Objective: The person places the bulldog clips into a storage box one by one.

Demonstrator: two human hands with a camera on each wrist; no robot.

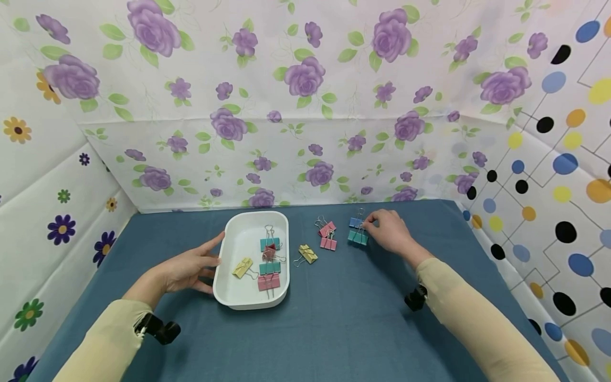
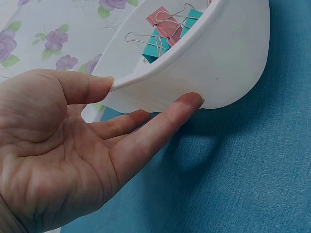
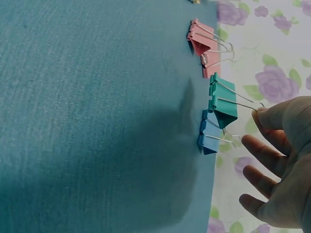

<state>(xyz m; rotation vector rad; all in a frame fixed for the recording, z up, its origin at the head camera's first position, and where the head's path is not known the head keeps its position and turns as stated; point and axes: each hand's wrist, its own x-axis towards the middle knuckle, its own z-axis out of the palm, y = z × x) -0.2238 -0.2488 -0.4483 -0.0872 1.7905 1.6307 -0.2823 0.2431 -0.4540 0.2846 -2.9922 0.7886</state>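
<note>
My right hand (image 1: 389, 231) pinches the wire handle of a teal binder clip (image 3: 223, 101) between thumb and forefinger, its other fingers spread apart. A blue binder clip (image 3: 209, 133) lies right beside it, partly overlapped by it in the right wrist view. With fingers mostly straight, my left hand (image 1: 188, 268) touches the left side of a white tray (image 2: 218, 63), the thumb at its rim. Inside the tray sit a yellow binder clip (image 1: 243, 267) and a column of teal, red and pink binder clips (image 1: 269, 281).
Between the tray and my right hand lie a yellow binder clip (image 1: 307, 253) and two pink binder clips (image 1: 328, 243), close together. A blue cloth (image 1: 334, 323) covers the table. Flowered sheets (image 1: 267, 95) rise along its back edge, and a dotted sheet (image 1: 539, 185) hangs at the right.
</note>
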